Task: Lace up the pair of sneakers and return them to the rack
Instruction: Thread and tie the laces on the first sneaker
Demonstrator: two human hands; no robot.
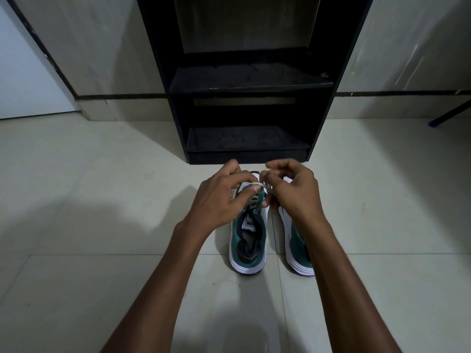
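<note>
Two teal-and-white sneakers stand side by side on the tiled floor, toes toward the rack. The left sneaker shows its open collar and tongue label. The right sneaker is partly hidden behind my right forearm. My left hand and my right hand hover over the left sneaker's front, each pinching a stretch of its white lace. The lace runs taut between my fingers above the eyelets. The black shoe rack stands just beyond the sneakers, its two lower shelves bare.
Pale floor tiles spread all around the shoes. A white door is at the far left. A dark leg with a blue foot pokes in at the far right by the wall.
</note>
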